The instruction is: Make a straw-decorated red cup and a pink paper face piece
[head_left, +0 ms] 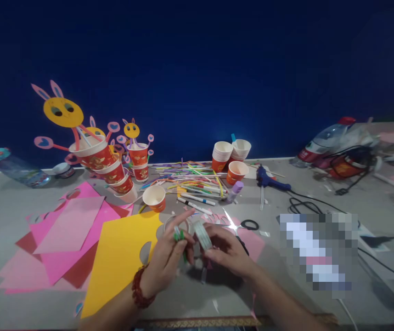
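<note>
Near the table's front, my left hand (164, 255), with a dark red bead bracelet (141, 287) at the wrist, pinches a small green piece (179, 235) whose kind I cannot make out. Its index finger points outward. Close beside it, my right hand (226, 248) grips a pale, narrow roll of tape (202, 235) by its edge. The two hands nearly meet. Behind the right hand lie scissors with black handles (250, 225), blades spread, partly over pink paper (255, 243). Two white markers (197, 199) rest just beyond the fingers.
Yellow (121, 257) and pink paper sheets (71, 223) cover the left. Stacked red cups with bunny figures (95, 156) lean behind them. Colourful pipe cleaners (190, 177), paper cups (237, 172), a purple-capped glue stick (234, 191) and a corded blue glue gun (272, 181) lie farther back.
</note>
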The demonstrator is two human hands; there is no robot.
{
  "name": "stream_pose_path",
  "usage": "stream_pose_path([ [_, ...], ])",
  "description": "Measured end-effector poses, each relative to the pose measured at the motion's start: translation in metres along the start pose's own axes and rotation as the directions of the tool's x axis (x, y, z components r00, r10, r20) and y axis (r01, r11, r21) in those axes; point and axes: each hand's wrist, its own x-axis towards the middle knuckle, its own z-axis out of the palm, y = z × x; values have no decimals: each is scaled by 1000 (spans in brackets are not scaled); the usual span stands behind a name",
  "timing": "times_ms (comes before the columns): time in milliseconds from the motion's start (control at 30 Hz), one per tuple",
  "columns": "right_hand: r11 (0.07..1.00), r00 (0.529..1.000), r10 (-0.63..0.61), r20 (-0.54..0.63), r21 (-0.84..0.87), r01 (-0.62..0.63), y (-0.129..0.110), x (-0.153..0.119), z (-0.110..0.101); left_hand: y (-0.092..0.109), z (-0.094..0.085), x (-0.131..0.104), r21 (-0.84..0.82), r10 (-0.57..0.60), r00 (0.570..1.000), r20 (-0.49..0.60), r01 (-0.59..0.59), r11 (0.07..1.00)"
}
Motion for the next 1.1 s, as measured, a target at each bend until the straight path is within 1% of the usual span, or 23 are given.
stream_pose_path([
  [67,995,1000,20,-5,93,-19,2,0,0,-1,2,4,-159,-85,996,36,90,983],
  [133,986,998,60,14,153,-62,5,-1,1,-3,4,7,-285,-145,986,76,161,945],
  [200,988,997,74,18,137,-76,8,-2,0,-6,5,7,-355,-184,980,71,197,914],
  [267,996,998,54,22,67,-56,10,-2,0,-8,6,6,-363,-198,980,33,197,911],
  [367,1000,1000,16,27,11,-17,9,1,1,-10,5,4,-310,-174,983,-65,146,940],
  [467,1000,1000,-5,27,-10,5,7,3,2,-11,3,3,-229,-110,978,-180,67,971],
  [533,999,998,51,47,-14,-50,6,2,2,-11,2,3,-143,-50,978,-201,22,989],
  [633,978,977,197,82,59,-202,5,1,3,-12,1,1,-8,8,985,-170,-9,1000],
  [700,959,967,241,77,132,-249,5,0,4,-12,2,-1,34,12,989,-147,-7,999],
  [833,924,952,305,-19,246,-292,4,2,8,-11,5,-5,-32,-51,995,-87,48,998],
  [900,928,950,305,-59,244,-283,3,2,9,-9,6,-5,-21,-42,998,-35,41,999],
  [967,945,960,268,-76,215,-247,1,2,11,-5,7,-4,50,17,1000,24,-18,999],
  [1033,956,969,235,-70,197,-218,-1,1,12,2,7,-3,127,68,995,71,-77,989],
  [1100,954,973,229,-36,206,-217,-4,0,13,10,8,-2,159,67,995,75,-79,984],
])
